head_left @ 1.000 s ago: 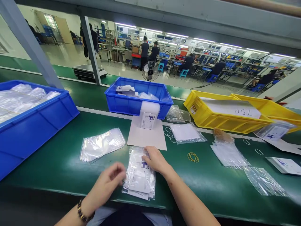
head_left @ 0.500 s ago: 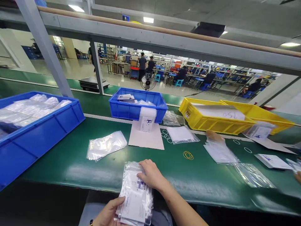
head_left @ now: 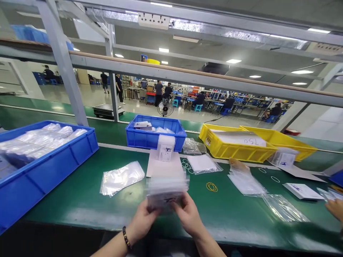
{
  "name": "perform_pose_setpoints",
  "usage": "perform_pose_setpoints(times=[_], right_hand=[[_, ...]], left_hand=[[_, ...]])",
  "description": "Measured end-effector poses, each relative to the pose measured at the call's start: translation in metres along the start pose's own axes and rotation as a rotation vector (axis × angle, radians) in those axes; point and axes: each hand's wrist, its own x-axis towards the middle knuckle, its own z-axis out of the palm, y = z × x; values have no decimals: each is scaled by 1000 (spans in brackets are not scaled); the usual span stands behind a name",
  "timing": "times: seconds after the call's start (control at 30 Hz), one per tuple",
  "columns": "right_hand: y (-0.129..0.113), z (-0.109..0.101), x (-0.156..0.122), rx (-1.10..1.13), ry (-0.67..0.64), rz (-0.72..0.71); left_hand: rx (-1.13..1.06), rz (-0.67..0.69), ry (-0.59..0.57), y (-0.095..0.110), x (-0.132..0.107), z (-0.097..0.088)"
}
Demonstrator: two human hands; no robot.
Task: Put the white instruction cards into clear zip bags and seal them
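Hands meet low in the middle of the view: the left hand [head_left: 143, 221] and the right hand [head_left: 187, 216] both clasp a stack of clear plastic bags [head_left: 166, 189] with white printed cards inside, one hand at each lower corner, fingers closed on its edges. The stack is held clear of the green bench top [head_left: 80, 200], above its near edge, and it is blurred, so the print cannot be read. A dark beaded bracelet [head_left: 126, 238] sits on the left wrist. Just beyond the stack lies a flat white sheet [head_left: 160, 168], with a small white pack bearing a blue logo [head_left: 165, 148] standing at its far end against a blue plastic bin [head_left: 155, 137]. To the left lies a loose pile of empty clear bags [head_left: 120, 176], and beyond that stands a larger blue plastic crate [head_left: 48, 171] filled with bagged goods. A yellow rubber band [head_left: 211, 186] lies to the right, near two yellow plastic bins [head_left: 235, 153]. Another person's hand [head_left: 336, 210] shows at the right edge.
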Motion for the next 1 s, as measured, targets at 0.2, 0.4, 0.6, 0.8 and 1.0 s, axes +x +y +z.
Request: perform_pose_setpoints(times=[0.2,0.4,0.6,0.8,1.0], right_hand=[[38,13,18,-138,109,-105],[56,17,34,27,216,-4],[42,14,46,242,187,-11],[42,6,48,226,145,-13],[76,5,43,-94,72,113]], left_hand=[[87,199,185,2,32,-12],[14,118,200,-6,49,-5],[-147,43,143,7,65,-4],[-160,74,153,13,69,-4],[-34,142,123,9,68,2]])
